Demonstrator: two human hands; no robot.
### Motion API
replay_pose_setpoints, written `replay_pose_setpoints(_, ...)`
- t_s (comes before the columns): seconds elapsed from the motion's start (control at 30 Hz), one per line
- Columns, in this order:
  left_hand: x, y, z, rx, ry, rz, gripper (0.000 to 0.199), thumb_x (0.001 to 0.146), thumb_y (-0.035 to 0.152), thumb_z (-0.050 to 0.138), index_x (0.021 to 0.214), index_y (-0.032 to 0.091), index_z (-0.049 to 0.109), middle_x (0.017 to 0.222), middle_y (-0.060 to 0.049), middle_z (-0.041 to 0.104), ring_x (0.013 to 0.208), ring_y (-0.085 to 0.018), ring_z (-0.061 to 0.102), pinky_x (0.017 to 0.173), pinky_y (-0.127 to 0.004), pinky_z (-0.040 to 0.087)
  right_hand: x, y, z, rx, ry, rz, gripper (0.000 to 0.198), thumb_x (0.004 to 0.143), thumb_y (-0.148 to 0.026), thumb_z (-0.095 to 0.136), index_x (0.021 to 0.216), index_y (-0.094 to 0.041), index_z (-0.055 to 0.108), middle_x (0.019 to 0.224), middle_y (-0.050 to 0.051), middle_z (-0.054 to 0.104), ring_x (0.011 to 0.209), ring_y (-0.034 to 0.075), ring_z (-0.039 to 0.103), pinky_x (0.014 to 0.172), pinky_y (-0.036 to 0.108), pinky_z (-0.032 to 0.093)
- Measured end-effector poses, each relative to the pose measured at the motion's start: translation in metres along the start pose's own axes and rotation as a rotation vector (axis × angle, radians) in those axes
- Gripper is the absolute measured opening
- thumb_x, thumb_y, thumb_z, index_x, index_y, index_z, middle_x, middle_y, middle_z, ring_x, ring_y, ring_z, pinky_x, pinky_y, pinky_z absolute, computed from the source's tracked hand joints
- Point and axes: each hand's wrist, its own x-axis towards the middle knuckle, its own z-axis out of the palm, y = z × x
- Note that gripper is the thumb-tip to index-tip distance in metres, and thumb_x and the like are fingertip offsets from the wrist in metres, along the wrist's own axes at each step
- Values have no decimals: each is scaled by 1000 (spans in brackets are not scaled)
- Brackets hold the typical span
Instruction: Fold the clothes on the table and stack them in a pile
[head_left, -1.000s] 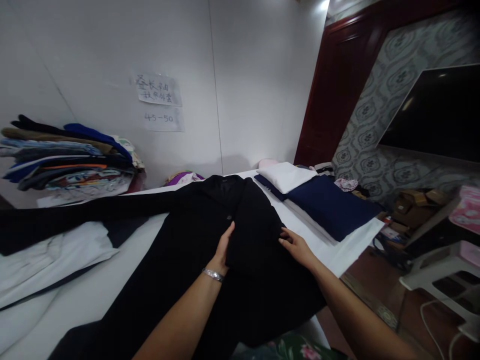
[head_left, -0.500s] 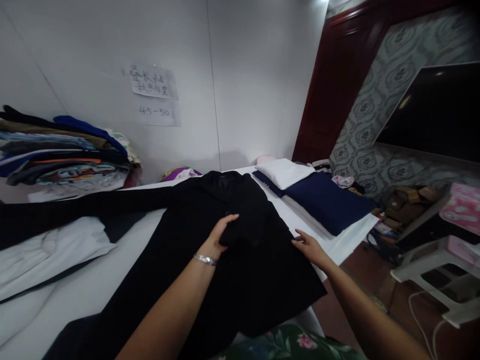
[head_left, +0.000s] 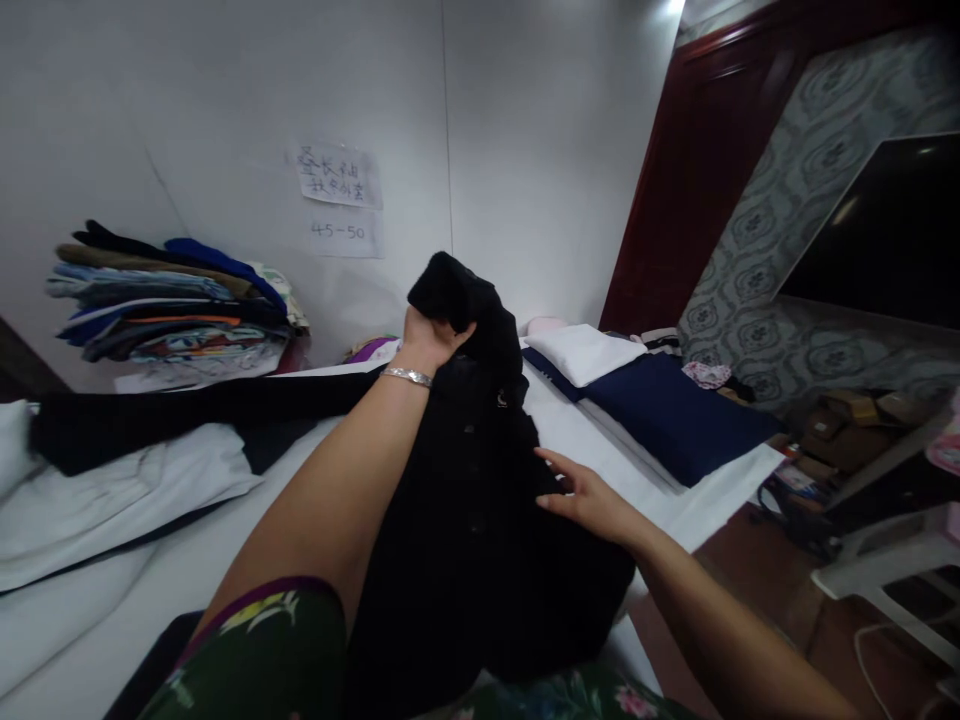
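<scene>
A black long-sleeved jacket (head_left: 450, 500) with buttons down its front lies over the table, one sleeve stretched out to the left. Its upper part is raised toward the wall by my left hand (head_left: 431, 340), which wears a silver bracelet. The thumb of that hand shows against the cloth, while the other fingers are mostly hidden under the lifted fabric. At the jacket's right side is my right hand (head_left: 589, 495), fingers apart and pointing left, against or just above the cloth; whether it touches is unclear.
Folded clothes are stacked (head_left: 180, 300) at the back left. White garments (head_left: 150, 470) lie on the table (head_left: 82, 650) at left. To the right are a navy folded cloth (head_left: 667, 410) and a white one (head_left: 585, 352). A white stool (head_left: 885, 590) stands beyond the table edge.
My left hand has moved up and away, lifting the jacket's upper part off the table. My right hand has shifted a little left along the jacket's side. The view has turned slightly left.
</scene>
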Motion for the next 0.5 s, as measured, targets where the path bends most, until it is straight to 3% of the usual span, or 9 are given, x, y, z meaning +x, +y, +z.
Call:
replay_pose_setpoints(0.13,0,37,-28,15,89,99,39,82,42,36,104,22,61,104,-9,66,109,-26,60,94,-48,45,21,0,51,-18,-250,42,74,69,-25,76,138,-29,50,114,4,64,75,13,61,68,28,53)
replay_pose_setpoints(0.27,-17,64,-81,61,189,183,44,83,50,28,92,25,63,94,-8,69,104,-25,63,89,-47,48,28,16,92,62,-494,175,65,73,-23,71,136,-26,52,91,1,66,53,8,58,49,20,47)
replay_pose_setpoints(0.4,-41,69,-142,147,285,151,47,83,52,22,86,27,62,90,-7,70,99,-24,64,86,-45,51,25,20,97,34,-491,110,51,78,-27,67,128,-22,59,78,-1,66,49,8,59,52,22,48)
replay_pose_setpoints(0.5,-57,62,-175,309,325,179,52,82,56,19,88,29,62,98,-7,70,102,-24,63,87,-45,51,35,16,81,-6,-333,-95,35,81,-31,63,115,-21,67,88,3,70,70,16,67,69,31,54)
